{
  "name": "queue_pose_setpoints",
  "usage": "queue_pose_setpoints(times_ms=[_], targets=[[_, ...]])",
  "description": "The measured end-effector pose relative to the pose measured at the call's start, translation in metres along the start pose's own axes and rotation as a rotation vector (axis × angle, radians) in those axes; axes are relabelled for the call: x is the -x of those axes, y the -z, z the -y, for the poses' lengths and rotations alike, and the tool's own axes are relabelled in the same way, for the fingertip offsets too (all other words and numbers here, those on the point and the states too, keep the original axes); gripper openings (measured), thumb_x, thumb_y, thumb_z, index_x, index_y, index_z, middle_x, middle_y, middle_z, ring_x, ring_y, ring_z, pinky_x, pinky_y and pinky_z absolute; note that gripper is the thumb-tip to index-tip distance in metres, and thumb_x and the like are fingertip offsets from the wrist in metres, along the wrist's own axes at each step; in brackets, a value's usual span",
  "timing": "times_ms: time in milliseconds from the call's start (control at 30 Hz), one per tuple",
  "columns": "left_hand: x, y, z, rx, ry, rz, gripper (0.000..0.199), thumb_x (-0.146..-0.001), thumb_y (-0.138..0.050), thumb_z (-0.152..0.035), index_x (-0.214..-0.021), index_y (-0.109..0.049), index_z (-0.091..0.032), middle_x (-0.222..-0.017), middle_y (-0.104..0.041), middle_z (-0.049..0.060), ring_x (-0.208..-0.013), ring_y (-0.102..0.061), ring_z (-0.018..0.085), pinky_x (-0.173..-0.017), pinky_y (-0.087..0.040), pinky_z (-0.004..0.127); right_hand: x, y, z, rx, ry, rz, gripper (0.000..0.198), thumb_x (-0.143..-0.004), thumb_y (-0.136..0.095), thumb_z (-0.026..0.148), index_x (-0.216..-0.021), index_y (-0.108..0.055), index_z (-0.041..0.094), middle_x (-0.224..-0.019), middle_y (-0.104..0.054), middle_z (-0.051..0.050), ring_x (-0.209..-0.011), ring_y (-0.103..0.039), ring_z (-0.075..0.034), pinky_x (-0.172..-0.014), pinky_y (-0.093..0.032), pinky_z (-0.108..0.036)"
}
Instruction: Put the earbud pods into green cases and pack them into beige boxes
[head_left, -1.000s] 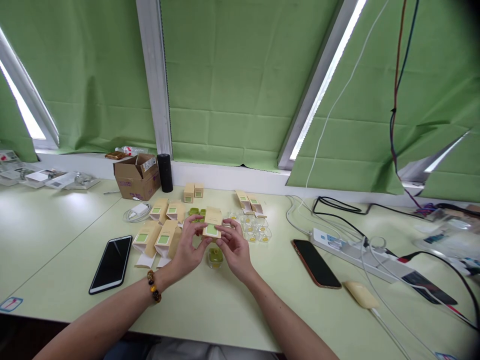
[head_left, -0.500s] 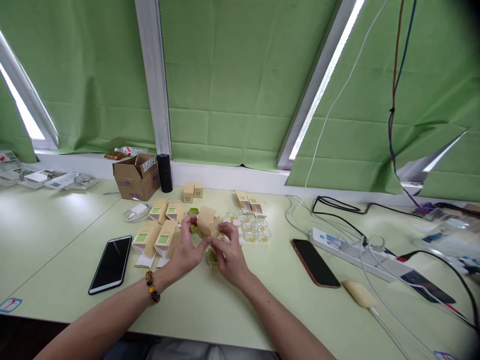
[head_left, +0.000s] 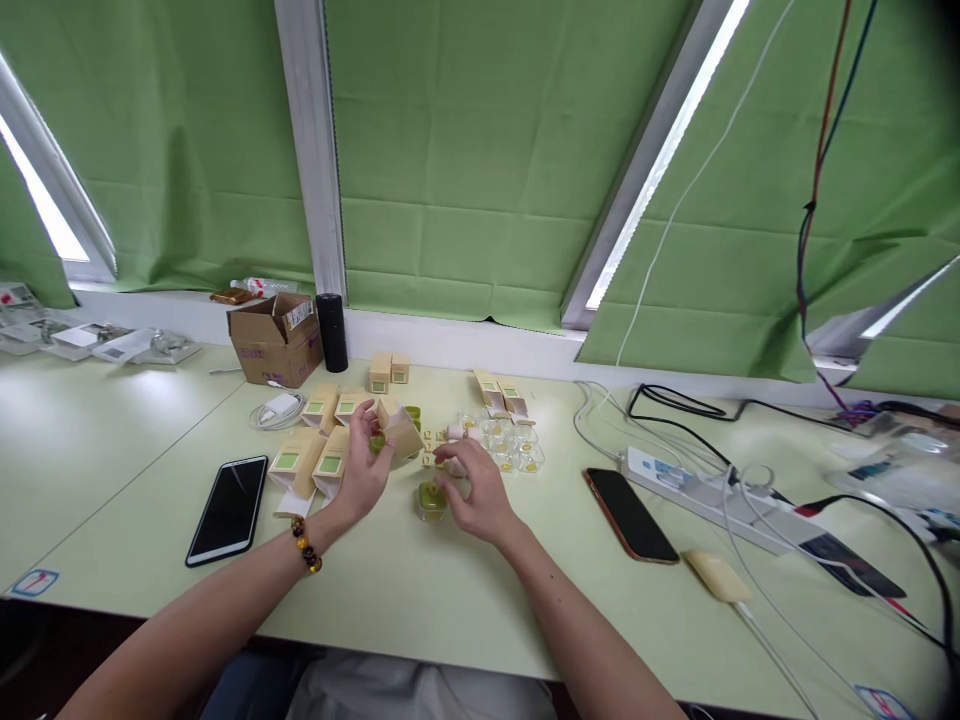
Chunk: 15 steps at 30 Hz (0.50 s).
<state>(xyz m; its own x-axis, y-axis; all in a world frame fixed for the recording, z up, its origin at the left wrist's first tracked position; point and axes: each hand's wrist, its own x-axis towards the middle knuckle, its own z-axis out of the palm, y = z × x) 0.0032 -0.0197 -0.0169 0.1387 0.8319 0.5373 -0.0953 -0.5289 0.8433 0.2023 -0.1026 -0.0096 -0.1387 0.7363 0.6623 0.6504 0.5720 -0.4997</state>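
My left hand (head_left: pixel 365 470) is closed on a small tan cardboard box (head_left: pixel 401 432), which tilts to the right with a flap out. My right hand (head_left: pixel 481 495) is apart from the box, thumb and index finger spread with nothing seen between them. Just left of its thumb, a small clear jar with a green lid (head_left: pixel 432 499) stands on the table. Small yellowish pieces (head_left: pixel 428 448) lie between my hands. Beyond my right hand are several clear cups with yellow marks (head_left: pixel 517 440) and a pinkish-white item (head_left: pixel 460 432). Green containers (head_left: pixel 412 413) are partly hidden behind the box.
Several opened tan boxes (head_left: pixel 298 455) stand left of my left hand. Two closed boxes (head_left: pixel 380 373) and two flattened ones (head_left: pixel 501 393) are farther back. Phones lie on the left (head_left: pixel 229 510) and right (head_left: pixel 630 513). A power strip (head_left: pixel 705 497) with cables is at right.
My right hand has let go of the box and moved right and slightly down, its fingers parting. My left hand keeps the box, which has turned and tilted.
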Motion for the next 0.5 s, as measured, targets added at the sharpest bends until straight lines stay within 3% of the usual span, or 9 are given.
queue_pose_setpoints(times_ms=[100, 200, 367, 500], targets=[[-0.001, 0.002, -0.001, 0.028, 0.02, 0.026, 0.055, -0.095, -0.06, -0.025, -0.145, -0.037, -0.027, -0.129, -0.058, 0.01, -0.119, -0.061, 0.023, -0.105, -0.05, 0.041, -0.002, 0.008, 0.001, 0.198, 0.04, 0.235, 0.039, -0.083, -0.078, 0.028, -0.12, -0.065, 0.024, -0.103, -0.076, -0.009, -0.098, -0.063, -0.032, -0.089, -0.046, -0.048], [0.0, 0.005, -0.002, 0.031, 0.036, 0.064, 0.056, -0.091, -0.056, -0.021, -0.144, -0.04, -0.027, -0.127, -0.059, 0.009, -0.12, -0.06, 0.024, -0.101, -0.051, 0.039, -0.002, 0.01, 0.004, 0.27, 0.049, 0.361, 0.048, -0.078, -0.084, 0.031, -0.121, -0.065, 0.024, -0.101, -0.076, -0.009, -0.097, -0.062, -0.032, -0.087, -0.043, -0.046], [0.0, 0.008, 0.002, 0.053, 0.057, 0.086, 0.056, -0.085, -0.054, -0.019, -0.14, -0.047, -0.025, -0.121, -0.061, 0.008, -0.114, -0.06, 0.024, -0.101, -0.049, 0.041, -0.003, 0.01, 0.0, 0.278, 0.032, 0.374, 0.04, -0.077, -0.084, 0.027, -0.114, -0.069, 0.023, -0.097, -0.075, -0.009, -0.095, -0.063, -0.031, -0.086, -0.043, -0.043], [-0.002, 0.009, 0.004, 0.074, 0.051, 0.109, 0.056, -0.079, -0.053, -0.019, -0.135, -0.053, -0.023, -0.125, -0.062, 0.01, -0.118, -0.059, 0.026, -0.105, -0.048, 0.045, -0.004, 0.016, -0.009, 0.238, -0.016, 0.269, 0.036, -0.08, -0.082, 0.03, -0.112, -0.068, 0.024, -0.101, -0.075, -0.009, -0.096, -0.065, -0.031, -0.087, -0.047, -0.045]])
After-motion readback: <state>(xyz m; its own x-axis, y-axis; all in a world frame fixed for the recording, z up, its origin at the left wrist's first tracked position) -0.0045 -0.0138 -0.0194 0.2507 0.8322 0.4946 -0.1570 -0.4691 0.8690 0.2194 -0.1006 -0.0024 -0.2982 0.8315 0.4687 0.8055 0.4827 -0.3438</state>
